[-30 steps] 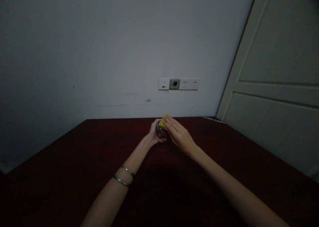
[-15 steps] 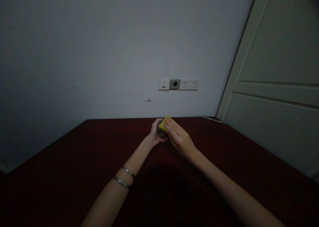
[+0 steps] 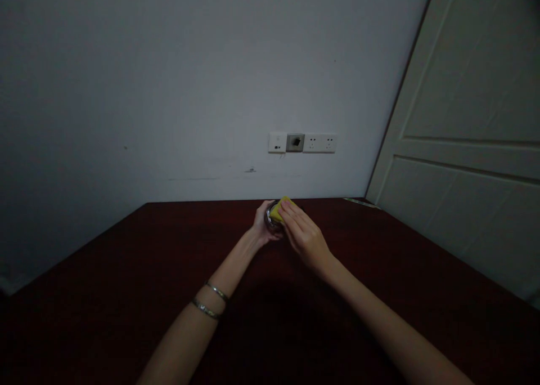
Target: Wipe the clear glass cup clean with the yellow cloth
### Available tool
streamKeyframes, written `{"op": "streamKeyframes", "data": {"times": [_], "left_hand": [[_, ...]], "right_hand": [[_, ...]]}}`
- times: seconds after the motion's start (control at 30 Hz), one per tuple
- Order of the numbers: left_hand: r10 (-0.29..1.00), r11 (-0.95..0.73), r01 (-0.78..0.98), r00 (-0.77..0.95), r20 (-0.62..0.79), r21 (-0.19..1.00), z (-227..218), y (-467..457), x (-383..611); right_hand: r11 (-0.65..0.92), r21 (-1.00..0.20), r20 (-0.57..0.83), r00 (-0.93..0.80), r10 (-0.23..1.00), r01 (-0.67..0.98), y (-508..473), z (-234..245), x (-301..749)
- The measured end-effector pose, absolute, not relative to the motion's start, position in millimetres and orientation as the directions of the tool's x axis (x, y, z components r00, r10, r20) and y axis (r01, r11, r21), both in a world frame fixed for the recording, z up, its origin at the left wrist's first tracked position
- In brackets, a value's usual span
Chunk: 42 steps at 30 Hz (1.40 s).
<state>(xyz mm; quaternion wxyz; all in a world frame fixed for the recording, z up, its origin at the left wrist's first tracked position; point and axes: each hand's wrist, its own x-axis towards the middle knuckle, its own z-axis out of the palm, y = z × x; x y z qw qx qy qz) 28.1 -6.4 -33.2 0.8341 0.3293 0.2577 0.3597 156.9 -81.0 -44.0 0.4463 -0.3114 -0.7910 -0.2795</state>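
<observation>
My left hand (image 3: 261, 225) is wrapped around the left side of a small, round, shiny container (image 3: 268, 218), whose curved rim catches the light. Its exact kind is too dark and too covered to tell. Pinched under the fingers of my right hand (image 3: 307, 240) is what looks like a yellow sponge (image 3: 277, 211), pressed against the container's right side and mouth. The sponge and my right fingers hide much of the container. Both hands are close together above the dark red table (image 3: 202, 261), near its far edge.
A pale wall (image 3: 202, 92) rises behind the table, with a row of sockets (image 3: 319, 143) low on it. At the right stands a white panelled door (image 3: 468, 126). A thin strip (image 3: 361, 202) lies at the table's far right corner.
The container has turned slightly, so more of its shiny rim shows. The sponge and my right fingers have shifted only a little; both hands keep their hold.
</observation>
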Motion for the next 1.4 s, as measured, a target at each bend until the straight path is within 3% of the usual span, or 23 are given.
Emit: {"op": "streamKeyframes", "data": {"times": [0.1,0.3,0.57,0.77,0.97,1.07,1.23,1.4], "left_hand": [[0.776,0.510,-0.429,0.604,-0.184,0.746,-32.0,-8.2,27.6],[0.871,0.391,-0.599,0.485,-0.073,0.699,-27.6,-6.5,33.4],[0.810,0.473,-0.447,0.559,-0.176,0.759,-27.1,-14.1,27.9],[0.869,0.295,-0.610,0.491,0.058,0.736,-25.6,-14.7,31.2],[0.822,0.354,-0.466,0.569,-0.032,0.811,-34.9,-14.5,25.0],[0.775,0.332,-0.366,0.632,-0.030,0.869,-37.7,-15.4,24.4],[0.846,0.280,-0.422,0.533,-0.014,0.862,-40.5,-14.0,27.2],[0.836,0.306,-0.435,0.548,-0.021,0.847,-36.3,-15.6,30.0]], "right_hand": [[0.645,0.156,0.884,-0.397,0.248,0.748,-82.5,-44.2,153.7],[0.678,0.259,0.838,-0.508,0.196,0.688,-97.3,-53.0,141.6],[0.641,0.188,0.877,-0.421,0.231,0.744,-89.9,-44.3,160.1],[0.725,0.268,0.821,-0.544,0.172,0.634,-103.8,-51.4,155.4],[0.740,0.104,0.887,-0.399,0.233,0.664,-99.6,-29.8,178.5],[0.754,0.128,0.859,-0.453,0.240,0.644,-89.7,-15.2,187.3],[0.797,0.205,0.761,-0.605,0.236,0.568,-77.8,-9.0,185.3],[0.805,0.138,0.809,-0.534,0.244,0.577,-76.4,-14.1,187.6]]}}
